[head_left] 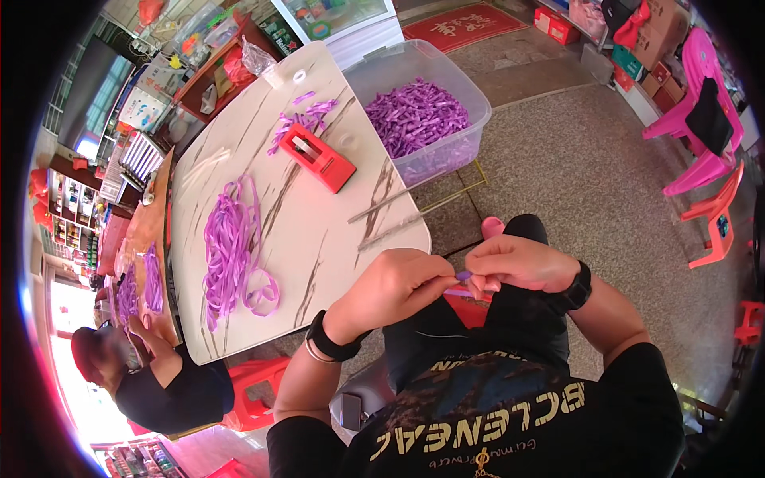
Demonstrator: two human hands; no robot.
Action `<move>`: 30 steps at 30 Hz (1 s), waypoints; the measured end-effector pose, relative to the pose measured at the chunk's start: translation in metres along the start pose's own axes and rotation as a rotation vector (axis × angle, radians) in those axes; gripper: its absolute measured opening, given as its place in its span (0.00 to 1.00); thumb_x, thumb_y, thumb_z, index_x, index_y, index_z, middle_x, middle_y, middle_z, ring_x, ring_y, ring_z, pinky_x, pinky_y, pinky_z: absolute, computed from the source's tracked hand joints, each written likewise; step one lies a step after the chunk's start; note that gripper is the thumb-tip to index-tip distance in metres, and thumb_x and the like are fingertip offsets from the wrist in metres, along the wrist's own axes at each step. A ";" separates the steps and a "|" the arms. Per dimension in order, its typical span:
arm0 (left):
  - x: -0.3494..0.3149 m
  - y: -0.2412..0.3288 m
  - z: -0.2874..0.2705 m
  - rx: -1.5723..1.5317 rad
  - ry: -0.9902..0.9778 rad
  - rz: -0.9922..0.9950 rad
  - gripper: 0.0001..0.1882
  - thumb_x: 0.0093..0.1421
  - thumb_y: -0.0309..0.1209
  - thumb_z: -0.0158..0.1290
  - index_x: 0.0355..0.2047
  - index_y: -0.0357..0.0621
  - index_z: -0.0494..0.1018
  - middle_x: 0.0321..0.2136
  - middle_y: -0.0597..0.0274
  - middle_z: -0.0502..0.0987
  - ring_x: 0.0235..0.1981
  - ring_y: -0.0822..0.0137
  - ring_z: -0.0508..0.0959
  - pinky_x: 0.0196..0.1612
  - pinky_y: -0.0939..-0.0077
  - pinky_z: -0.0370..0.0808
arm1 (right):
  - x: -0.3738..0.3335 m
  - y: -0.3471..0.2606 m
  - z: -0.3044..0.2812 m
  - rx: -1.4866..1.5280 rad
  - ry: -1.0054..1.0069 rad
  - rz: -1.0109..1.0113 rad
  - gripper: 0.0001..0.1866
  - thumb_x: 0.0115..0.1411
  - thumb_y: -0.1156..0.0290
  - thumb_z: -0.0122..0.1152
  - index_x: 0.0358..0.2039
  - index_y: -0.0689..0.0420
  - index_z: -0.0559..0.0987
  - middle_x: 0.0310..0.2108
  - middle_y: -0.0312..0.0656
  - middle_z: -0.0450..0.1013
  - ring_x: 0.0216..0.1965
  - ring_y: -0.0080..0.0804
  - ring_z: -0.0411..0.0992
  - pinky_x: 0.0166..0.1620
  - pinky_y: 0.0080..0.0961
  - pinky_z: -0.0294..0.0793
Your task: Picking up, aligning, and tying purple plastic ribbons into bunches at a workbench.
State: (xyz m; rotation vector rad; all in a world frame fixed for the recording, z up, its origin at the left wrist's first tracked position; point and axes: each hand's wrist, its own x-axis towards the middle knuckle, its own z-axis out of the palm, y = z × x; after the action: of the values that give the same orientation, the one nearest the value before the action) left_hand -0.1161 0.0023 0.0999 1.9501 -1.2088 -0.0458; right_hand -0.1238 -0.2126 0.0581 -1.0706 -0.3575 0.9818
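Note:
In front of my lap, both hands pinch a short piece of purple ribbon between their fingertips. My left hand has its thumb and fingers closed at the left end. My right hand is closed on the other end; most of the piece is hidden by fingers. On the marble-patterned table lies a loose bundle of long purple ribbons. Beyond it stands a red tape dispenser, with a small pile of short purple ribbon pieces behind.
A clear plastic bin full of purple ribbon pieces adjoins the table's right side. Two thin strips jut over the table edge. At left a person sits at a wooden table with more ribbons. Pink chair and orange stool are right.

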 end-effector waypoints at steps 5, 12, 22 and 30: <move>0.008 -0.001 -0.004 -0.292 -0.086 -0.294 0.01 0.53 0.20 0.49 0.26 0.35 0.71 0.17 0.65 0.70 0.16 0.78 0.71 0.18 0.85 0.65 | -0.005 -0.012 -0.001 -0.246 0.129 -0.118 0.15 0.61 0.64 0.43 0.26 0.62 0.73 0.23 0.35 0.71 0.25 0.17 0.66 0.30 0.13 0.62; 0.016 -0.013 -0.010 -0.439 -0.165 -0.409 0.04 0.55 0.22 0.48 0.25 0.35 0.70 0.17 0.66 0.70 0.16 0.79 0.71 0.19 0.86 0.64 | -0.005 -0.030 0.002 -0.563 0.180 -0.182 0.10 0.60 0.71 0.45 0.28 0.63 0.72 0.23 0.35 0.71 0.25 0.19 0.69 0.28 0.16 0.65; 0.018 -0.035 -0.013 -0.731 -0.200 -0.533 0.05 0.57 0.24 0.46 0.28 0.34 0.68 0.18 0.68 0.69 0.18 0.80 0.70 0.22 0.88 0.64 | -0.001 -0.030 0.004 -1.242 0.432 -0.509 0.04 0.51 0.71 0.54 0.28 0.54 0.73 0.20 0.32 0.69 0.26 0.26 0.68 0.47 0.30 0.58; 0.018 -0.036 -0.011 -0.719 -0.151 -0.540 0.06 0.57 0.26 0.46 0.26 0.35 0.68 0.16 0.68 0.69 0.16 0.82 0.68 0.20 0.87 0.63 | 0.007 -0.035 0.000 -1.410 0.482 -0.578 0.02 0.50 0.72 0.55 0.25 0.54 0.73 0.19 0.33 0.68 0.24 0.26 0.68 0.43 0.27 0.62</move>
State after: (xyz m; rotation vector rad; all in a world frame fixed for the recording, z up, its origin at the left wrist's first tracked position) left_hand -0.0758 0.0029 0.0898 1.5708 -0.5867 -0.8046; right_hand -0.1029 -0.2113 0.0871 -2.2158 -0.9388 -0.2248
